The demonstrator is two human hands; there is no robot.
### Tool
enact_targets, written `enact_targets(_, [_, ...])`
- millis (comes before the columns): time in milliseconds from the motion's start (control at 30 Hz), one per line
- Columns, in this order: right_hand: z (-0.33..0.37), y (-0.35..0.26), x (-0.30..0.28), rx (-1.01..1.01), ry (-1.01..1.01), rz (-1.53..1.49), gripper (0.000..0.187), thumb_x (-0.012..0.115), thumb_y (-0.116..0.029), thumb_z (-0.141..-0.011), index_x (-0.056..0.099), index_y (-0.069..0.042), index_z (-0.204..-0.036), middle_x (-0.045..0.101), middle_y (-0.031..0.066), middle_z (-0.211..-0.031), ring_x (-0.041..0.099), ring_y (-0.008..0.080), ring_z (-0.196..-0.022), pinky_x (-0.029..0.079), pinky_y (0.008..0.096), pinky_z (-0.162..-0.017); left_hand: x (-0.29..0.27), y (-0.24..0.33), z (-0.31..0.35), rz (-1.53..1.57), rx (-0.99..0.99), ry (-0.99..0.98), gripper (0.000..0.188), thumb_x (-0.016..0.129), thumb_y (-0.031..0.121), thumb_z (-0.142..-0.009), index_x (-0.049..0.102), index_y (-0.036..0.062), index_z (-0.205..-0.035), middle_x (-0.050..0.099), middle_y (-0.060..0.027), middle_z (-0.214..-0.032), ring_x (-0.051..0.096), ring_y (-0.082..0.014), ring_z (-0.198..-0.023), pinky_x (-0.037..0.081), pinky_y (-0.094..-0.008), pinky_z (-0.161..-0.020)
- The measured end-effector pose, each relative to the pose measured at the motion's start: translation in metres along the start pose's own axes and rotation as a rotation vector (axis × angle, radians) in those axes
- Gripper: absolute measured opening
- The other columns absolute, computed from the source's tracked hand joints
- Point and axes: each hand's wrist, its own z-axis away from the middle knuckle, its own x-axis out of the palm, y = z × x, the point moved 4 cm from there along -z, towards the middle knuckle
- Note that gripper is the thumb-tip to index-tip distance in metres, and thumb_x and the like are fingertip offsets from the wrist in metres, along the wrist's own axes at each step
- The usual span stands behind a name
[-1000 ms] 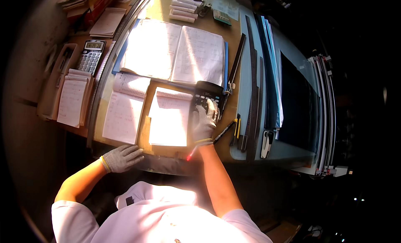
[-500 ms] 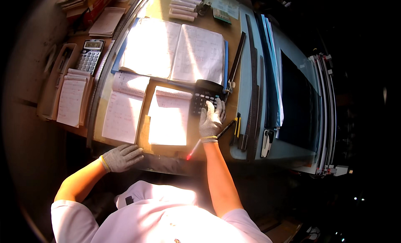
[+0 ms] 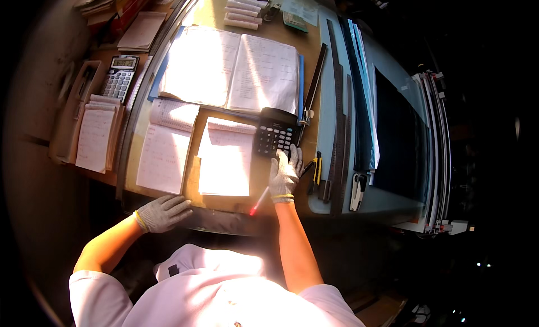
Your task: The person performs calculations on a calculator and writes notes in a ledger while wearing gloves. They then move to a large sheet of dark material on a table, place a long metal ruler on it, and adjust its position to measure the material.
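My left hand (image 3: 163,213), in a grey knitted glove, lies flat with fingers stretched out on the table's front edge, just below a ruled pad (image 3: 161,158). My right hand (image 3: 285,178), gloved alike, has its fingers apart and holds nothing. Its fingertips are at the lower keys of a black calculator (image 3: 275,130). A pen with a red end (image 3: 259,201) lies beside the right wrist. A sunlit white notepad (image 3: 225,161) sits between my hands, left of the calculator. Beyond is a large open ledger (image 3: 264,74) with handwritten pages.
To the right lie a yellow cutter knife (image 3: 318,167), long dark rulers (image 3: 340,119), a stapler (image 3: 357,192) and dark sheets (image 3: 396,141). On the left are a silver calculator (image 3: 119,82), another notepad (image 3: 96,133) and a tray (image 3: 84,91). Paper bundles (image 3: 242,17) lie at the back.
My right hand has drawn back toward me, from the calculator's middle keys to its lower edge, uncovering more keys. The left hand stays in place.
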Motion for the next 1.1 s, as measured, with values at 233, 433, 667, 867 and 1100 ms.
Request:
enact_targets(233, [0.025,0.019,-0.021,0.167,0.084,-0.215,0.023,0.064,-0.018,-0.094,0.069,-0.004,-0.111,0.063,0.0172,-0.12,0.056,0.0391,-0.118,0.043,0.0506,-0.103,0.0,0.002,0.001,-0.006,-0.009,-0.003,0.057,0.073,0.023,-0.08,0.064,0.0099,-0.134,0.059,-0.0153,-0.141,0.06,-0.032,-0.126,0.049,-0.0465,-0.109])
enact_targets(433, [0.096,0.038,-0.039,0.309,0.152,-0.197,0.021,0.062,-0.015,-0.098,0.063,-0.002,-0.082,0.061,0.0154,-0.082,0.062,0.0374,-0.078,0.05,0.0446,-0.069,-0.004,0.003,-0.001,-0.009,-0.003,-0.007,0.056,0.073,0.023,-0.08,0.064,0.0097,-0.134,0.06,-0.0152,-0.141,0.061,-0.0317,-0.126,0.049,-0.0465,-0.109])
enact_targets(667, [0.125,0.044,-0.049,0.337,0.047,-0.027,0.023,0.063,-0.02,-0.099,0.063,-0.003,-0.082,0.061,0.0156,-0.083,0.062,0.0387,-0.076,0.05,0.0474,-0.067,-0.002,0.003,0.0,-0.011,-0.008,0.004,0.055,0.072,0.023,-0.081,0.064,0.0092,-0.134,0.059,-0.0148,-0.141,0.06,-0.0319,-0.127,0.048,-0.0464,-0.11])
enact_targets(867, [0.126,0.046,-0.045,0.364,0.049,0.001,0.025,0.062,-0.022,-0.099,0.062,-0.004,-0.081,0.061,0.0154,-0.083,0.062,0.0389,-0.077,0.051,0.0472,-0.067,-0.001,0.003,0.001,-0.018,-0.009,-0.024,0.056,0.073,0.023,-0.08,0.063,0.0089,-0.134,0.058,-0.015,-0.143,0.059,-0.0323,-0.129,0.046,-0.0465,-0.113])
enact_targets(1100, [0.124,0.031,-0.046,0.304,0.075,-0.074,0.023,0.063,-0.02,-0.098,0.062,-0.005,-0.082,0.06,0.0148,-0.08,0.062,0.0385,-0.076,0.05,0.047,-0.066,0.013,0.001,0.009,-0.057,-0.007,-0.042,0.069,0.079,0.029,-0.075,0.061,0.0127,-0.14,0.055,-0.0146,-0.148,0.055,-0.0346,-0.135,0.045,-0.0488,-0.113])
